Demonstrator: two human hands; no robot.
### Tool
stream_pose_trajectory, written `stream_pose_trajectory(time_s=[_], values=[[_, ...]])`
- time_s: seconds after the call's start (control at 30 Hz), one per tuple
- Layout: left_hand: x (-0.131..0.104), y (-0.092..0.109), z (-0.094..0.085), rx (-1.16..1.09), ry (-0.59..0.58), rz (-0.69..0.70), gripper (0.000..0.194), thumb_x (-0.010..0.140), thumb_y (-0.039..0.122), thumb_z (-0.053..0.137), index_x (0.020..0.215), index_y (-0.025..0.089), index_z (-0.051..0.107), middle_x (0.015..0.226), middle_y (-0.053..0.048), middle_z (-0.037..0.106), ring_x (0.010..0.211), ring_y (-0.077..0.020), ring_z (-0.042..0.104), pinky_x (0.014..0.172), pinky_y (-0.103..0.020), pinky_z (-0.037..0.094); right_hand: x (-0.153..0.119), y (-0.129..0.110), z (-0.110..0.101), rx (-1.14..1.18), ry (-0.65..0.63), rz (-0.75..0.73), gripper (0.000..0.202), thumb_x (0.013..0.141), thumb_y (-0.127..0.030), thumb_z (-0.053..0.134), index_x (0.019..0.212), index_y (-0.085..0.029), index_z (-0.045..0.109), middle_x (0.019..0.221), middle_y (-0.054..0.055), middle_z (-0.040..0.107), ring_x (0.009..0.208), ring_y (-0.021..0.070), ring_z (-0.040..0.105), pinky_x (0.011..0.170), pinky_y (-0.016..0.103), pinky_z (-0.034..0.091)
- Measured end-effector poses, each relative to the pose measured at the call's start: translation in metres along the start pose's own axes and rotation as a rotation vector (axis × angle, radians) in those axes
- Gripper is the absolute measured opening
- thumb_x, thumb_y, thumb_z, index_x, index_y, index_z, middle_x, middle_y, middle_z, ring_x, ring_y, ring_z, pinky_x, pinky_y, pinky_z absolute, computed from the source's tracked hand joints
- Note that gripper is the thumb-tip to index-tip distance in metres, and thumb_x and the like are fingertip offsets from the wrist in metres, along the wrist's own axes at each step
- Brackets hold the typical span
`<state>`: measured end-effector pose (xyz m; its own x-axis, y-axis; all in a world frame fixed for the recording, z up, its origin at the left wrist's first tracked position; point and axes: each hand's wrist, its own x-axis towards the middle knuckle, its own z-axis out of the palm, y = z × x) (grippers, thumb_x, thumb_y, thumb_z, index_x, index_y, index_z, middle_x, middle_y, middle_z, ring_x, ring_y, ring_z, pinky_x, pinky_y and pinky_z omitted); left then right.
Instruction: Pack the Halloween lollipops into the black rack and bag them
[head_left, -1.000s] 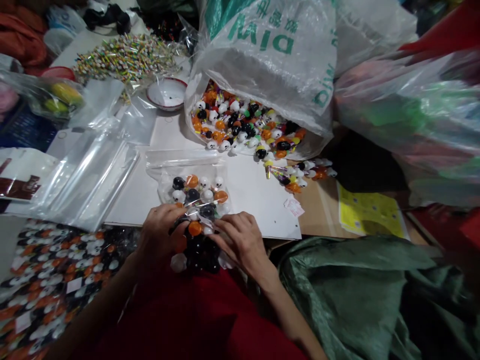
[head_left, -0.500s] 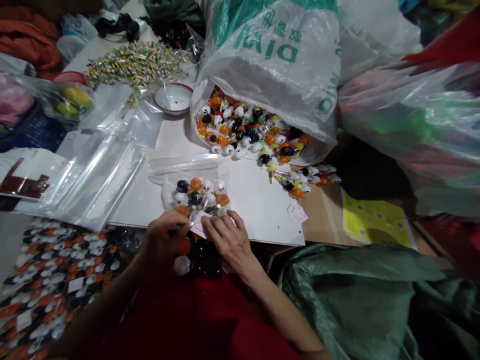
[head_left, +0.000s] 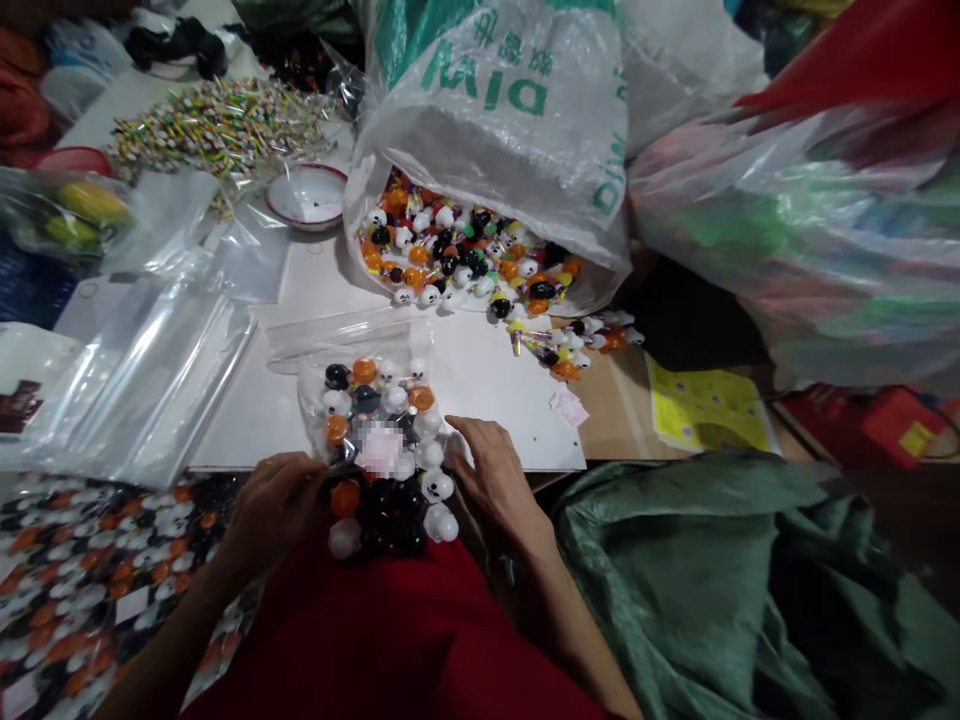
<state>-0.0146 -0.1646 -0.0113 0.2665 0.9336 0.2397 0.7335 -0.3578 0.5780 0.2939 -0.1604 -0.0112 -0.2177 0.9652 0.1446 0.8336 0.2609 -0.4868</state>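
Observation:
A clear plastic bag [head_left: 309, 398] lies over the near edge of the white board, filled with round white, orange and black pieces, some with dark faces printed on them. On top of these sits a small pale pink label [head_left: 379, 447], its print blurred. My left hand [head_left: 281, 500] is closed at the bag's left side, fingertips pinching its edge. My right hand [head_left: 496, 472] rests along the right side, index finger stretched out, thumb apart, with nothing held. Parts of the bag's lower end lie against the red clothing.
Behind is a large white sack [head_left: 517, 150] spilling similar pieces. Flat clear bags [head_left: 142, 370] lie left, near a red-rimmed bowl [head_left: 306, 196] and a heap of thin sticks [head_left: 225, 125]. Packed pieces [head_left: 82, 580] fill the lower left. A green sheet [head_left: 675, 560] and yellow papers [head_left: 709, 410] lie right.
My hands have moved apart from the label to the bag's two sides. The label now lies on the pieces, uncovered. The whole view has shifted slightly.

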Motion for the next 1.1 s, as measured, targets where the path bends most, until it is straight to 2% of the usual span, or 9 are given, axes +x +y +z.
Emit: stream_pose_trajectory(time_s=[0.17, 0.33, 0.47, 0.6, 0.7, 0.8, 0.93, 1.0, 1.1], values=[[0.0, -0.004, 0.006, -0.035, -0.02, -0.029, 0.014, 0.092, 0.03, 0.053, 0.09, 0.024, 0.066, 0.091, -0.002, 0.074, 0.082, -0.0199, 0.071, 0.073, -0.032, 0.057, 0.0, 0.003, 0.013, -0.033, -0.014, -0.029, 0.043, 0.091, -0.015, 0.05, 0.133, -0.02, 0.053, 0.111, 0.011, 0.07, 0.102, 0.0258, 0.062, 0.098, 0.046, 0.044], [0.0, -0.007, 0.015, -0.001, -0.012, -0.047, 0.019, 0.092, 0.032, 0.051, 0.086, 0.023, 0.067, 0.086, -0.003, 0.074, 0.08, -0.0187, 0.071, 0.074, -0.03, 0.055, 0.001, 0.008, 0.026, 0.055, 0.209, -0.075, 0.019, 0.096, -0.019, 0.048, 0.108, -0.019, 0.063, 0.09, 0.005, 0.073, 0.083, 0.0193, 0.065, 0.098, 0.042, 0.045], [-0.004, -0.004, 0.01, -0.054, -0.025, -0.121, 0.02, 0.091, 0.036, 0.052, 0.083, 0.022, 0.066, 0.077, -0.002, 0.073, 0.07, -0.0172, 0.069, 0.065, -0.027, 0.053, -0.007, 0.006, 0.016, 0.036, 0.291, -0.124, 0.017, 0.096, -0.018, 0.048, 0.09, -0.021, 0.064, 0.077, 0.001, 0.07, 0.069, 0.0157, 0.061, 0.095, 0.039, 0.046], [-0.009, 0.002, -0.006, -0.18, -0.205, -0.11, 0.019, 0.092, 0.032, 0.051, 0.084, 0.021, 0.065, 0.08, -0.003, 0.072, 0.072, -0.0154, 0.067, 0.065, -0.025, 0.051, -0.024, 0.005, -0.011, 0.123, 0.118, -0.221, 0.015, 0.097, -0.019, 0.051, 0.086, -0.022, 0.062, 0.071, -0.002, 0.064, 0.065, 0.0136, 0.058, 0.098, 0.039, 0.044], [-0.01, 0.006, -0.02, -0.306, -0.401, -0.027, 0.023, 0.095, 0.026, 0.046, 0.084, 0.021, 0.065, 0.086, -0.005, 0.07, 0.078, -0.0147, 0.065, 0.071, -0.024, 0.051, -0.035, 0.006, -0.027, 0.263, -0.084, -0.22, 0.02, 0.099, -0.024, 0.05, 0.083, -0.021, 0.061, 0.071, -0.001, 0.062, 0.069, 0.014, 0.056, 0.083, 0.033, 0.047], [-0.012, 0.007, -0.033, -0.357, -0.58, 0.039, 0.027, 0.098, 0.024, 0.041, 0.085, 0.02, 0.064, 0.088, -0.005, 0.066, 0.081, -0.0147, 0.062, 0.074, -0.024, 0.048, -0.045, 0.003, -0.032, 0.368, -0.329, -0.177, 0.03, 0.101, -0.033, 0.048, 0.076, -0.02, 0.059, 0.07, 0.0, 0.059, 0.069, 0.0139, 0.054, 0.068, 0.028, 0.043], [-0.015, 0.004, -0.038, -0.43, -0.754, 0.087, 0.025, 0.098, 0.026, 0.043, 0.085, 0.018, 0.063, 0.084, -0.004, 0.064, 0.077, -0.0135, 0.059, 0.071, -0.023, 0.044, -0.051, -0.002, -0.031, 0.475, -0.628, -0.175, 0.037, 0.101, -0.036, 0.047, 0.069, -0.019, 0.057, 0.066, -0.002, 0.058, 0.066, 0.0119, 0.053, 0.069, 0.027, 0.042], [-0.01, 0.001, -0.039, -0.491, -0.754, 0.078, 0.024, 0.098, 0.028, 0.045, 0.084, 0.017, 0.062, 0.082, -0.004, 0.064, 0.073, -0.013, 0.058, 0.067, -0.022, 0.044, -0.043, -0.003, -0.036, 0.478, -0.629, -0.169, 0.036, 0.1, -0.035, 0.046, 0.069, -0.019, 0.057, 0.066, -0.002, 0.058, 0.064, 0.0115, 0.052, 0.066, 0.025, 0.042], [0.018, 0.006, -0.055, -0.548, -0.592, 0.052, 0.02, 0.095, 0.027, 0.051, 0.083, 0.017, 0.063, 0.083, -0.004, 0.067, 0.076, -0.0141, 0.061, 0.069, -0.024, 0.046, -0.014, -0.006, -0.065, 0.442, -0.389, -0.212, 0.032, 0.098, -0.033, 0.05, 0.07, -0.019, 0.058, 0.064, 0.0, 0.058, 0.063, 0.0117, 0.052, 0.061, 0.025, 0.041]])
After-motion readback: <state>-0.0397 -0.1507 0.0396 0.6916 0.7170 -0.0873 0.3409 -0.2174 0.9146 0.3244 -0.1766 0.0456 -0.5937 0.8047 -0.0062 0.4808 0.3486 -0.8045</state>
